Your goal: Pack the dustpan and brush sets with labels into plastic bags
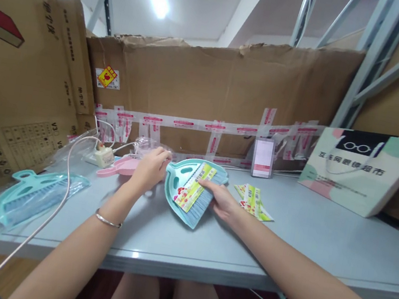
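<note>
My right hand [222,199] grips a mint-green dustpan [170,190] with its small blue-bristled brush [200,207], thumb on the printed label card [194,186] lying across them. The set is tilted above the table. My left hand [151,167] is just left of the dustpan's edge, fingers bent; what they hold, if anything, is hidden. Beneath and behind it lie a pink dustpan [121,166], partly covered, and crumpled clear plastic [147,145]. More printed label cards [253,202] lie to the right of my right hand.
At the left lies another mint dustpan set [38,197] in clear plastic, a white cable [68,174] crossing over it. Behind stand a white plug adapter [104,156], a phone [263,157] and a large cardboard box [209,85]. A paper gift bag [354,179] stands at right.
</note>
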